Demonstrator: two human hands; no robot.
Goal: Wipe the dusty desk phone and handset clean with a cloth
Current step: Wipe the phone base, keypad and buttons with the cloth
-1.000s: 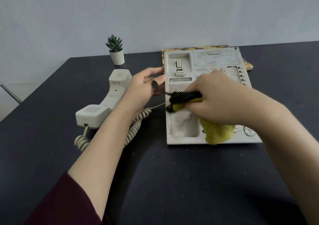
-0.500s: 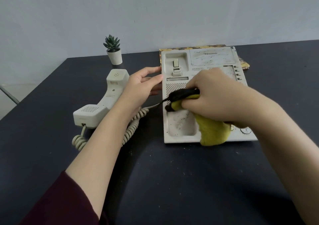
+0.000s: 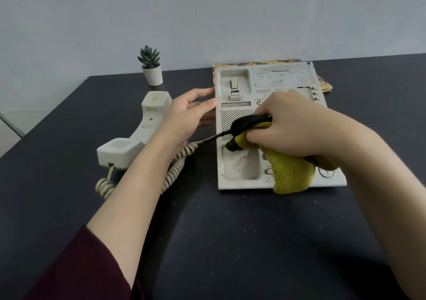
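Right hand (image 3: 292, 127) grips the cloth (image 3: 290, 173) on the phone (image 3: 239, 168); left hand (image 3: 184, 115), fingers relaxed, steadies its left edge so it won't slide.

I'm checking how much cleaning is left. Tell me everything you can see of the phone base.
The phone base is a flat beige plastic unit lying face up on the dark table. Its empty lower cradle holds dark specks; a speaker grille and hook switch sit above. The left hand touches its left edge; the right hand presses a yellow cloth onto its keypad.

Right hand (image 3: 292, 127) has slid the cloth (image 3: 290, 173) slightly up the phone (image 3: 239, 168).
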